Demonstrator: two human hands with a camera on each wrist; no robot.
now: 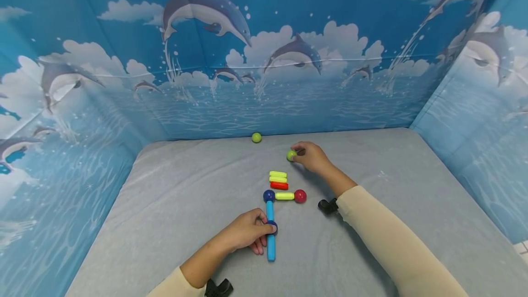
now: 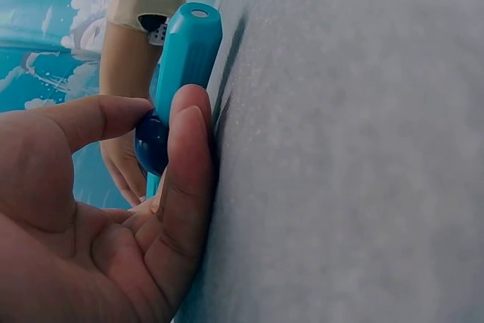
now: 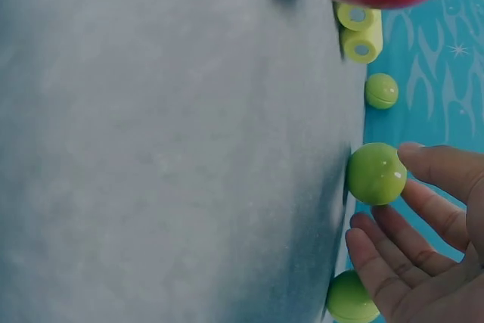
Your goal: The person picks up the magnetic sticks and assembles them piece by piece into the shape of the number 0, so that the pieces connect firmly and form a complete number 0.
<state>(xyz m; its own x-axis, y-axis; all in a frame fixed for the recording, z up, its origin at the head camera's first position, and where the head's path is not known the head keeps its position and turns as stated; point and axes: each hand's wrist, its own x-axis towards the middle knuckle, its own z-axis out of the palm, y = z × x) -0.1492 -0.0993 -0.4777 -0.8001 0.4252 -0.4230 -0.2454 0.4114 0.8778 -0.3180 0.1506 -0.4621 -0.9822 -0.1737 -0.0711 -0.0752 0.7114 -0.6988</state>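
My left hand [image 1: 247, 230] pinches a dark blue ball [image 2: 152, 144] between thumb and fingers. Light blue magnetic rods [image 1: 271, 247] extend from that ball toward and away from me. At the far end of the line sits another dark blue ball [image 1: 269, 195], joined by a yellow rod [image 1: 284, 196] to a red ball [image 1: 300, 196]. Farther back, my right hand [image 1: 312, 157] has its thumb and index finger at a green ball [image 3: 376, 174], pinching it low over the cloth. Another green ball [image 3: 352, 296] shows partly behind the right fingers; the head view hides it.
Two yellow rods [image 1: 278, 174] and a red rod [image 1: 279, 185] lie side by side beyond the joined pieces. One more green ball [image 1: 256, 137] rests at the back edge of the grey cloth [image 1: 185, 187]. A dolphin-print curtain [image 1: 288, 104] rises behind and along both sides.
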